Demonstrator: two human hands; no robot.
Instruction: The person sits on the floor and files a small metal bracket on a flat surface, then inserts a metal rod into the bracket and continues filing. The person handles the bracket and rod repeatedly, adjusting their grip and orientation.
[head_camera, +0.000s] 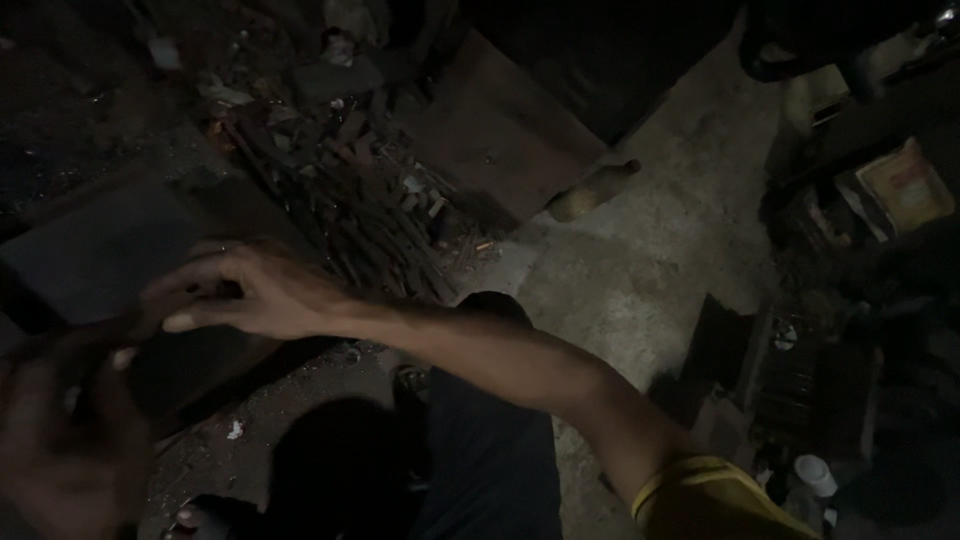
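The left hand (60, 440) is nearest the camera, blurred at the lower left; whether its fingers close on anything cannot be told. Just beyond it the right hand (250, 290) reaches across, fingers curled down and thumb stretched out, pressed onto the top edge of a dark flat slab (110, 250). The slab lies under and beyond that hand, tilted, its lower end near the left hand. Past the slab, a heap of sticks and scrap (370, 210) covers the ground. Further right of the slab, a pale bottle (592, 190) lies on the concrete floor (650, 260)
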